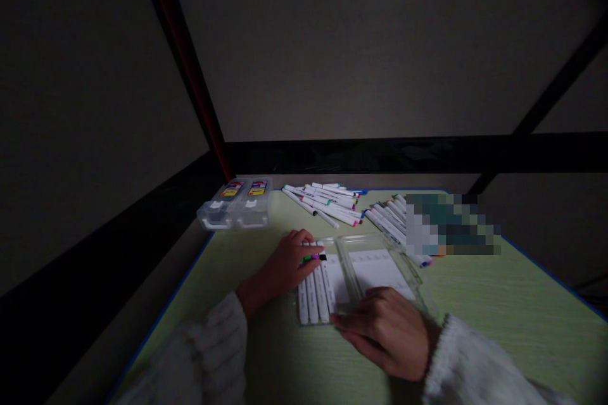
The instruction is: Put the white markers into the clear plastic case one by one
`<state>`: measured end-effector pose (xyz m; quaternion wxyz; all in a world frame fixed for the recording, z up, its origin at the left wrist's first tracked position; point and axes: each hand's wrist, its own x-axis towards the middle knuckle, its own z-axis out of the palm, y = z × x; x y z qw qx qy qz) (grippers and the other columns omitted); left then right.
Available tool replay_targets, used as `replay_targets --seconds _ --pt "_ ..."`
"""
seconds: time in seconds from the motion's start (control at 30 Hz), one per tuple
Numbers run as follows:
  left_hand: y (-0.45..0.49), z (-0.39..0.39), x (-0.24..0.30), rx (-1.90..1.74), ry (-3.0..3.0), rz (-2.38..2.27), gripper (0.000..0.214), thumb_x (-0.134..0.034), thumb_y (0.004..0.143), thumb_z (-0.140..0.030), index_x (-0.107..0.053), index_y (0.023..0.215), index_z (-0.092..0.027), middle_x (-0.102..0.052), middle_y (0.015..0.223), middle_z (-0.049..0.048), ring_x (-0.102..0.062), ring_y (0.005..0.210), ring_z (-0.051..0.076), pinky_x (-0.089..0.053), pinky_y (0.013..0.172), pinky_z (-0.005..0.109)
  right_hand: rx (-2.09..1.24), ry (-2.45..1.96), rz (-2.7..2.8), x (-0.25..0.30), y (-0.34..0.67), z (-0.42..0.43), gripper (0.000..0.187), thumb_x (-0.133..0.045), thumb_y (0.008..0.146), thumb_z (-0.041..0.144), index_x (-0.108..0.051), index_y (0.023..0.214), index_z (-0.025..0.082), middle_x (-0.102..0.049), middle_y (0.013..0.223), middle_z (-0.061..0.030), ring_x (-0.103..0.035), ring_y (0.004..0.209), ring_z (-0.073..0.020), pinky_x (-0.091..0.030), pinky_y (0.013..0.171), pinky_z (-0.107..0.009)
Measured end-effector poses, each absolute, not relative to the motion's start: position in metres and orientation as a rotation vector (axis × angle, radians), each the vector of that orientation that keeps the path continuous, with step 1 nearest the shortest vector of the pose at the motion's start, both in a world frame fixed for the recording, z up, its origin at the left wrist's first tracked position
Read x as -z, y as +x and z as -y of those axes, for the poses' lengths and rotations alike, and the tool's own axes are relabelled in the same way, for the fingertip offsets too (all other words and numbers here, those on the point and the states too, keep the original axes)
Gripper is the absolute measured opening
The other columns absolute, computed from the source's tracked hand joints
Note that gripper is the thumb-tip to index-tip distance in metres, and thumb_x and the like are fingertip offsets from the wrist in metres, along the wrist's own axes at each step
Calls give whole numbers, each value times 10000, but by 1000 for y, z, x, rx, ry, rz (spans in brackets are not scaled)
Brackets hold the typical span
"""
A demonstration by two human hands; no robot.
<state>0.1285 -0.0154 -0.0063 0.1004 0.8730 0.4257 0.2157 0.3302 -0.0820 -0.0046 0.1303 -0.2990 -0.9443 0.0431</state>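
Note:
An unfolded clear plastic case (354,242) lies on the table in front of me, with several white markers (311,300) side by side in its left half. My left hand (287,262) reaches over their upper ends. Its thumb and index finger close around the black-banded part of the rightmost marker (327,288). At that marker's lower end, the fingertips of my right hand (387,332) press together against it; the exact grip is partly hidden. The other fingers of my right hand are curled. White paper sheets (377,269) show inside the case's right half.
Two closed clear cases (254,205) with handles stand at the back left. Loose markers (327,202) are piled at the table's far side, and another group (387,221) lies to the right, beside a pixelated patch. A wall rises behind the green table (503,304).

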Motion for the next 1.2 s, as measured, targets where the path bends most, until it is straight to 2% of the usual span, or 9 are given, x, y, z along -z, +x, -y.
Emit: replay_targets --seconds 0.4,0.57,0.93,1.2 --pt "131 15 7 -731 2589 -1329 305 -553 709 -236 -572 1010 -186 -523 973 57 -447 944 193 -351 856 358 -145 -924 2744 6 329 83 345 -300 871 266 -604 715 210 -609 615 -17 -524 603 -133 -297 633 -288" --pt "133 14 9 -749 2572 -1343 315 -551 706 -230 -550 1019 -185 -522 964 53 -450 934 190 -356 859 359 -151 -911 2728 6 329 83 315 -314 866 269 -621 812 225 -618 629 -15 -529 617 -141 -297 631 -295" --pt "133 4 13 -744 2565 -1312 302 -532 725 -239 -542 1019 -168 -509 975 57 -450 937 180 -366 857 338 -91 -922 2740 9 326 83 374 -257 884 283 -624 835 234 -596 582 -13 -505 552 -134 -281 579 -283" --pt "141 -2 7 -764 2543 -1372 358 -581 670 -235 -544 1022 -179 -509 1023 56 -438 983 201 -353 882 366 -86 -958 2739 10 324 83 409 -226 894 303 -627 837 238 -591 575 -16 -523 557 -138 -288 583 -295"
